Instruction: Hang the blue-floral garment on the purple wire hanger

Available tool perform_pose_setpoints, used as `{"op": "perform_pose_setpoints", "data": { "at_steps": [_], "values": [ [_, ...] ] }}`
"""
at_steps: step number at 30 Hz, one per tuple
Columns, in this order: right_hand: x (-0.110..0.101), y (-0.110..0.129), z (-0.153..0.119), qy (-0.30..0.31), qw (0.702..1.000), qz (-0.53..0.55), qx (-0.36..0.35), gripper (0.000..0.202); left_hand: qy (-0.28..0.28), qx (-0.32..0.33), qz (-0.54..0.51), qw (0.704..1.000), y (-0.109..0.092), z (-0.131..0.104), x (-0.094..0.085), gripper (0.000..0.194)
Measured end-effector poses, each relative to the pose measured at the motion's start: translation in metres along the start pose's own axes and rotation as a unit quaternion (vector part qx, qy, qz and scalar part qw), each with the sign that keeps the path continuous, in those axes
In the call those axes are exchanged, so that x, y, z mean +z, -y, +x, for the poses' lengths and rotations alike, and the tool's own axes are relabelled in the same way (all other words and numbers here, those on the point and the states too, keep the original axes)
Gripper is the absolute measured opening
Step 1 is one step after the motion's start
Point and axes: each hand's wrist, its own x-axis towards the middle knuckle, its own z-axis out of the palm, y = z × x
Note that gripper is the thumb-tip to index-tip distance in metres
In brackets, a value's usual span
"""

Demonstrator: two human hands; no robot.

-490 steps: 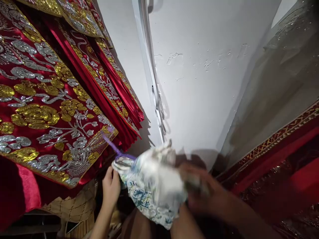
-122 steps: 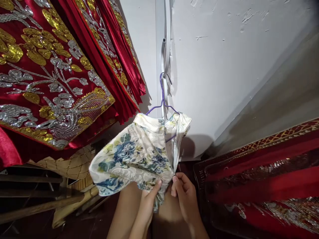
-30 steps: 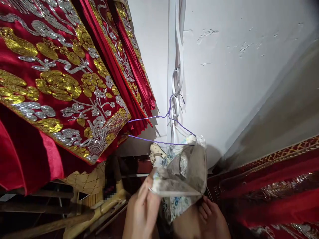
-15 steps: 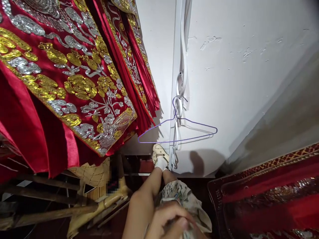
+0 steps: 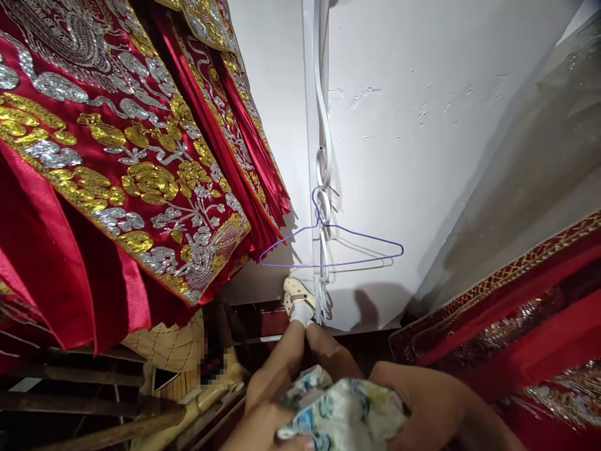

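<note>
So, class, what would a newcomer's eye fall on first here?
Probably the red cloth with glittering gold and silver embroidery, filling the picture's left side. Next, the thin purple hanger near the middle, hooked on white scrolled metal. Then the pale floral cloth, bunched between left hand and right hand at bottom centre.

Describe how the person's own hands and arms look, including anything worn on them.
The left hand and right hand show no gloves. The right forearm is slim and smooth in outline, with no sleeve, watch or bracelet on the part in view. The lower edge cuts off part of the left hand, and the right hand's fingers are hidden, so rings cannot be ruled out.
</note>
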Motion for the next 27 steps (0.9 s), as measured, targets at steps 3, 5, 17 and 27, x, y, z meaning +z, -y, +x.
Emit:
{"op": "perform_pose_setpoints", "data": {
  "at_steps": [3, 5, 17, 27],
  "values": [
    [-0.022, 0.014, -0.009, -0.163, 0.986, 0.029, -0.024, 0.021, -0.061, -0.057, 0.147, 0.986, 0.000, 0.004, -0.031, 0.023],
    [-0.031, 0.024, -0.008, -0.290, 0.954, 0.032, -0.073, 0.019, -0.107, -0.056, 0.210, 0.970, 0.001, 0.009, -0.051, 0.019],
    [-0.119, 0.023, 0.103, -0.447, 0.826, -0.268, -0.214, 0.025, -0.298, 0.011, 0.283, 0.912, -0.008, 0.048, -0.111, 0.037],
    [-0.119, 0.002, 0.077, -0.430, 0.833, -0.307, -0.161, 0.048, -0.308, -0.056, 0.148, 0.938, -0.036, 0.090, -0.122, 0.043]
  ]
}}
